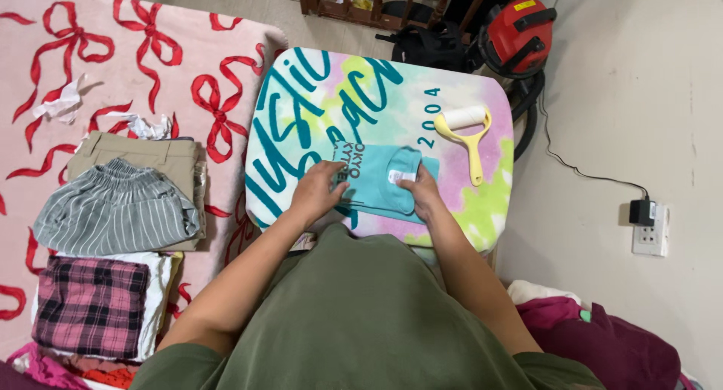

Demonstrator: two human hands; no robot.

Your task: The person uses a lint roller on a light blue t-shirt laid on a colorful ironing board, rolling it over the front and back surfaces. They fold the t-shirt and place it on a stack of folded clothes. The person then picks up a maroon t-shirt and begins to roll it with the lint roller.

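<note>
While both hands press teal garment [380, 183], lint roller [467, 134] near.

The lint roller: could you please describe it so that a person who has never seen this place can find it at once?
Start at the pastel tie-dye cloth covering the small table before the person. The lint roller lies on its far right part, beyond the right hand and the folded teal shirt. It alone is hard plastic: a yellow handle with a white roll on top.

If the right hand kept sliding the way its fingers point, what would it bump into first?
The right hand points up and left across the folded teal shirt, so it would probably meet the left hand resting there first.
</note>
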